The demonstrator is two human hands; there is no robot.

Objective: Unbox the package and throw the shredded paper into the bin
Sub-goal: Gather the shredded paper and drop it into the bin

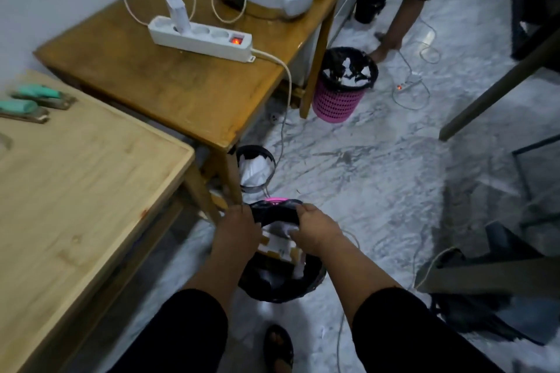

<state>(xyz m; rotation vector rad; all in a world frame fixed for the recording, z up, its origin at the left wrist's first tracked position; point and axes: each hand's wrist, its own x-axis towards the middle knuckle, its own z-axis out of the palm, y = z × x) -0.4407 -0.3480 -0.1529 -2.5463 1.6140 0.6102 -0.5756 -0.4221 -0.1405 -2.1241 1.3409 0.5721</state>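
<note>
A bin (281, 285) lined with a black bag stands on the floor right below me, with a pink rim showing at its far edge. Both hands grip the far edge of the black liner: my left hand (238, 228) on the left, my right hand (315, 228) on the right. Under my hands, inside the bin, lie a white and brown cardboard box (277, 247) and crumpled white paper (298, 271).
A light wooden table (75, 191) is at my left, a darker table (169, 82) with a power strip (201, 38) behind it. Another small bin (256, 168) and a pink bin (345, 83) hold paper. Another person bends at the upper right. Cables cross the marble floor.
</note>
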